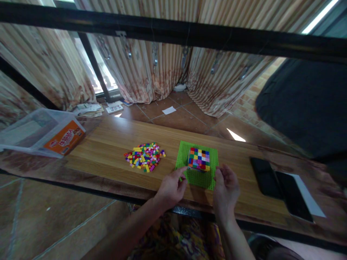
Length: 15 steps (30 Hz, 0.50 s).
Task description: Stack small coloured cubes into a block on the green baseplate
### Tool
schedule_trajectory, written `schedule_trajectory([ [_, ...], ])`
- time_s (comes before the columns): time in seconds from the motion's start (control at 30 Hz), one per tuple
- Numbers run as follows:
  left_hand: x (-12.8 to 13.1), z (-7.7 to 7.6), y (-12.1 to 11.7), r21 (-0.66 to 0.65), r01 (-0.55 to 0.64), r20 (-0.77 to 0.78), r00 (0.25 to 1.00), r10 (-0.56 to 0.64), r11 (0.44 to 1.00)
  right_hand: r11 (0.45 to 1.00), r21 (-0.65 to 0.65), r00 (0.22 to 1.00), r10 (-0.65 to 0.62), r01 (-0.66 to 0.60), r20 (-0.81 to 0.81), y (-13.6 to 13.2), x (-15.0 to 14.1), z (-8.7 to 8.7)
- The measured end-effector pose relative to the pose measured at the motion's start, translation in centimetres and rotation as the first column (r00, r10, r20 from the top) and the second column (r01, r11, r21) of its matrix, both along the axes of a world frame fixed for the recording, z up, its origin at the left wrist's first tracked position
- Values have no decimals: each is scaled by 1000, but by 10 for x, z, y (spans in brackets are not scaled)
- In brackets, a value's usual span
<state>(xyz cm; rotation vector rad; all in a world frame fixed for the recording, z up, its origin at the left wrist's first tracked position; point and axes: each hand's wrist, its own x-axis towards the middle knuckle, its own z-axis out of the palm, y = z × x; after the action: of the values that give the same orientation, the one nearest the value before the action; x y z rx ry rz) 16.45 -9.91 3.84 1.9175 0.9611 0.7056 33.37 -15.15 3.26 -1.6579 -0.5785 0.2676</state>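
Note:
A low block of multicoloured toy bricks (199,159) stands on a green studded baseplate (195,178). My left hand (173,186) is at the plate's lower left, its index finger stretched to the block's near left corner; whether it touches cannot be told. My right hand (226,189) is by the plate's right edge, apart from the block. Its fingers curl in with the thumb close against them, and anything between them is hidden. Left of the plate lies a loose pile of small coloured bricks (145,157).
A clear plastic bin (29,133) with an orange label stands at the table's left end. Two dark flat devices (267,177) and a white sheet (309,196) lie on the right. A black bar (173,29) crosses above the wooden table (108,144), before striped curtains.

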Motion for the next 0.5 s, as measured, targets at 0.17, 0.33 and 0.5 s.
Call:
schedule_trajectory([
  [0.17, -43, -12, 4, 1, -179, -1, 984, 179, 984, 997, -5, 997, 80, -80, 19, -16, -34, 8],
  [0.33, -72, -17, 9, 112, -285, -6, 958, 287, 952, 919, -120, 918, 386, -375, 93, -15, -70, -5],
  [0.5, -86, -19, 17, 181, -260, -88, 956, 279, 948, 798, -241, 770, 600, -553, 217, 10, -83, -14],
])
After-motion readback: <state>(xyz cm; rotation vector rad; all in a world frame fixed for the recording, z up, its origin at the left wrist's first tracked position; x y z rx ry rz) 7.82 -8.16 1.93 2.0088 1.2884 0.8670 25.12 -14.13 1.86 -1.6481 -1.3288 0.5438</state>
